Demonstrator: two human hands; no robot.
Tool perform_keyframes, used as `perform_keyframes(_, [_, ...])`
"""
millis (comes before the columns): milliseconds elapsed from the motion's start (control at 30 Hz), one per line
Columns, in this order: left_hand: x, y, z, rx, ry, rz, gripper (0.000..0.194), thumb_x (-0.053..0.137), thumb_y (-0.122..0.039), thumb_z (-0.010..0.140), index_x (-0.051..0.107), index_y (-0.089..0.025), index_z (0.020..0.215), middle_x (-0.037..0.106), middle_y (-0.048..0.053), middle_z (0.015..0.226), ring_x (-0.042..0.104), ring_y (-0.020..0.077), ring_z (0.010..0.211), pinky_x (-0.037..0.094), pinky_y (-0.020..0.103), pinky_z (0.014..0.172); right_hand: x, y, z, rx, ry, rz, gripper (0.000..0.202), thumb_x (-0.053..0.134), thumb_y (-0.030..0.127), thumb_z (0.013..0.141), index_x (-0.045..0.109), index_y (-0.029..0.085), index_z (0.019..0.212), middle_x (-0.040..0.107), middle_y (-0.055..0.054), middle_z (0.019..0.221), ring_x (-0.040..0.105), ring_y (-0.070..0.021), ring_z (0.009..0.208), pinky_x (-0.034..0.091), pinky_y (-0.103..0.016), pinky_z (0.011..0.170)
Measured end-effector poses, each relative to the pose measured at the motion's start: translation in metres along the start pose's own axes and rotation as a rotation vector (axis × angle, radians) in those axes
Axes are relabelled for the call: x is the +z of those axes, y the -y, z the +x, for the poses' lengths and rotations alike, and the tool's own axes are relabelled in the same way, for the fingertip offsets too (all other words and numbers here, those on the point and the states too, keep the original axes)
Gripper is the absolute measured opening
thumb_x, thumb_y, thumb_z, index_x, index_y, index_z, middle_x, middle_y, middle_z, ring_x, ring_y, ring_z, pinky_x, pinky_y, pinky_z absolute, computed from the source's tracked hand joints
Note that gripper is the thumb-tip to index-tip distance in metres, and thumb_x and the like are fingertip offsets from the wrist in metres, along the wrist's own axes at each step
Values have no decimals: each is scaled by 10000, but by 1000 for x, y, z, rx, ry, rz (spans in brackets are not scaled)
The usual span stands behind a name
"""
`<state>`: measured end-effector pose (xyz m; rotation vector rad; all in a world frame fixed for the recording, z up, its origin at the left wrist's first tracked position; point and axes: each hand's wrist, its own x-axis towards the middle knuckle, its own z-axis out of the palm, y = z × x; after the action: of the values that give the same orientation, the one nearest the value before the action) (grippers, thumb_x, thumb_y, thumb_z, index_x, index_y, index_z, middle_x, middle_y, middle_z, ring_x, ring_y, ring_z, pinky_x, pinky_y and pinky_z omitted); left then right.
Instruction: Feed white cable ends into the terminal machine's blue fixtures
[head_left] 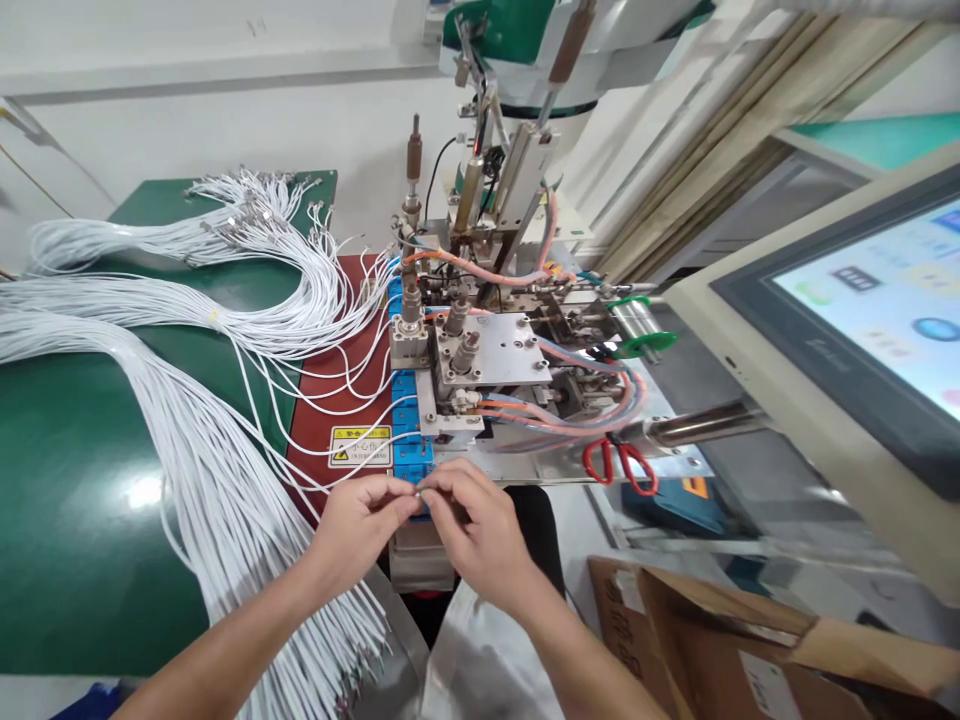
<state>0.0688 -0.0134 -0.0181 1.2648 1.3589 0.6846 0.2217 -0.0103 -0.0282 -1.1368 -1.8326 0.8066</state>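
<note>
At the near end of the blue fixture blocks (pixel 409 447), my left hand (pixel 360 525) and my right hand (pixel 480 530) meet fingertip to fingertip. Both are closed in a pinch around a tiny greyish piece (pixel 419 492), too small to name and mostly covered by the fingers. White cables (pixel 360 408) run from the left into slots of the blue blocks, just beyond my hands. Behind the blocks stands a metal machine (pixel 495 350) with air cylinders and orange and clear hoses.
Thick bundles of white cable (pixel 202 440) cover much of the green table (pixel 82 520) at left. A warning label (pixel 360 446) marks the red plate. Red-handled scissors (pixel 619 467), a solder-like wire spool (pixel 641 327), a touchscreen (pixel 885 290) and cardboard boxes (pixel 697 640) are at right.
</note>
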Motion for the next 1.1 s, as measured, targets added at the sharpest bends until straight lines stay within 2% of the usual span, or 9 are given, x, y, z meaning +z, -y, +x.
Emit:
perform_keyframes(67, [1,-1,-1,79,56,182,161,529,-202,772,647,-151,675,623,-1,655,531,118,639,410,205,612,-12,1,4,-118,184,-202,135,466,131,811,592,173,788,594,-57,764,536,-167,725,420,-282,643])
perform_keyframes(133, [3,-2,-3,156,61,331,177,509,-176,778,643,-158,663,618,-4,645,527,119,636,397,211,617,-20,2,7,-151,265,-311,135,471,129,803,596,170,774,597,-64,762,530,-176,720,410,-291,640])
perform_keyframes(200, [6,-2,-4,178,14,346,166,502,-181,785,642,-162,699,626,-2,669,536,119,644,403,210,624,-19,2,7,-73,205,-236,128,476,132,800,587,168,748,591,-53,735,528,-163,694,409,-277,626])
perform_keyframes(300, [10,-1,-7,125,-72,198,167,502,-248,808,636,-162,760,638,5,716,548,117,653,427,198,616,-7,2,3,136,19,32,141,481,150,806,569,171,699,566,-15,662,517,-123,607,404,-229,556])
perform_keyframes(367, [11,2,-7,97,-97,110,181,503,-278,815,631,-157,773,640,8,725,552,116,656,442,195,616,4,2,-1,225,-90,119,152,490,166,806,568,168,676,551,-6,634,510,-115,577,398,-220,530])
perform_keyframes(500, [12,6,-6,87,-112,-4,174,524,-292,810,629,-154,795,646,14,760,572,120,703,464,202,662,16,5,-10,226,-217,114,137,502,163,799,584,159,689,560,-24,668,521,-126,620,408,-233,573])
perform_keyframes(667, [11,8,-3,41,-120,-107,179,536,-305,808,611,-142,801,626,11,711,566,109,657,469,200,636,15,1,-17,202,-178,91,130,502,144,789,589,169,696,567,-23,677,523,-129,639,415,-242,604])
perform_keyframes(867, [11,9,-3,61,-55,-103,320,517,-276,824,564,-179,1125,615,-3,732,564,97,668,468,198,665,7,-3,-8,311,-173,172,105,520,205,776,603,167,724,563,-15,685,494,-111,570,394,-227,519])
perform_keyframes(1100, [11,11,-4,133,-51,-10,295,492,-290,839,629,-188,1079,648,37,886,585,115,742,482,205,716,13,-5,-1,448,-148,301,158,550,248,747,580,159,621,527,3,617,484,-107,548,400,-227,510])
